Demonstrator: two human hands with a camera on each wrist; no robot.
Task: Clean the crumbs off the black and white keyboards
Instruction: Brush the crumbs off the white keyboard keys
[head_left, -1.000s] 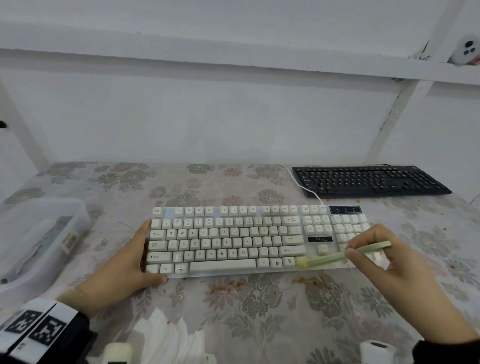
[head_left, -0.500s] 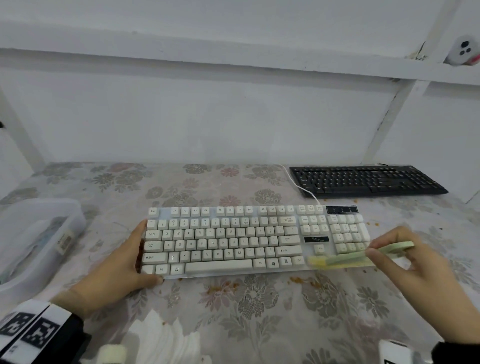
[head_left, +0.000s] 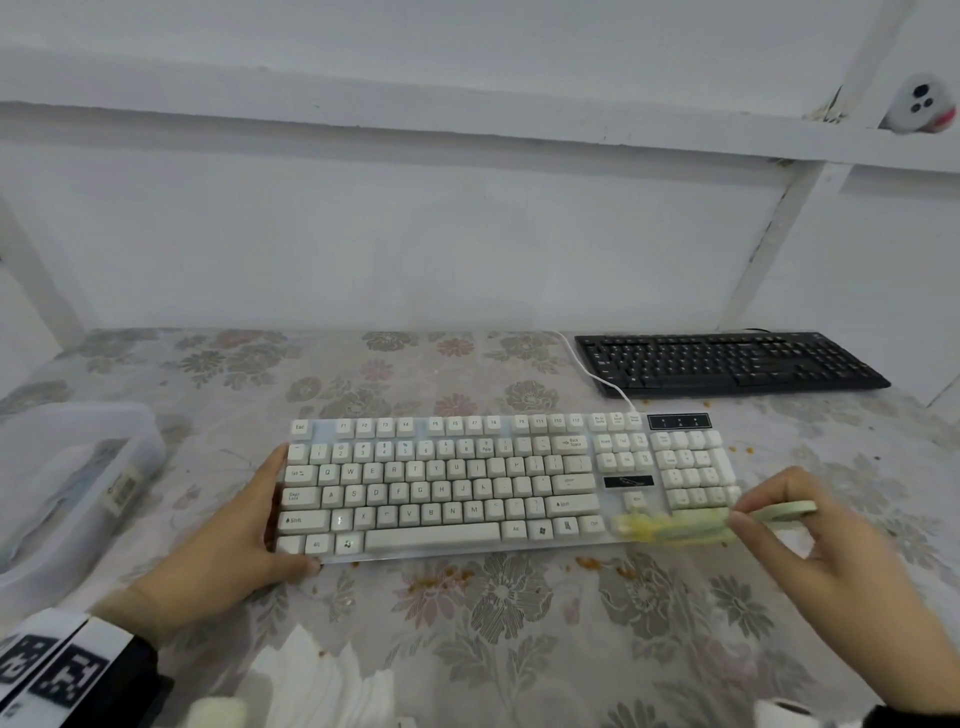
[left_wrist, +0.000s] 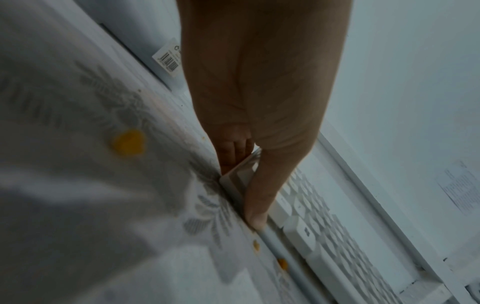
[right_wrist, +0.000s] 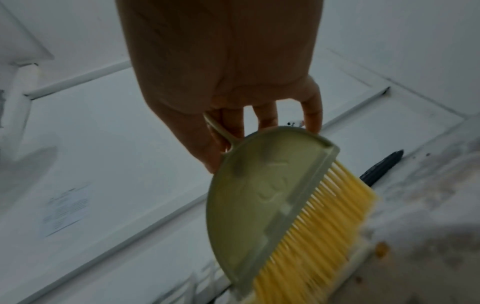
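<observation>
A white keyboard (head_left: 467, 483) lies on the flowered tablecloth in front of me. My left hand (head_left: 228, 551) grips its left end (left_wrist: 239, 174), thumb on the front edge. My right hand (head_left: 826, 561) pinches the handle of a pale green brush (head_left: 727, 522) with yellow bristles (right_wrist: 319, 236). The bristles lie blurred over the keyboard's lower right corner. A black keyboard (head_left: 727, 364) sits at the back right. Orange crumbs (head_left: 592, 564) dot the cloth just in front of the white keyboard and near the black one.
A clear plastic box (head_left: 67, 483) stands at the left. White tissues (head_left: 322, 686) lie near the front edge. A white cable (head_left: 597, 379) runs from the white keyboard toward the wall. A shelf beam (head_left: 467, 124) spans overhead.
My right hand has swept the brush to the right along the white keyboard's bottom row, toward its right corner. The left hand has kept its hold on the left end.
</observation>
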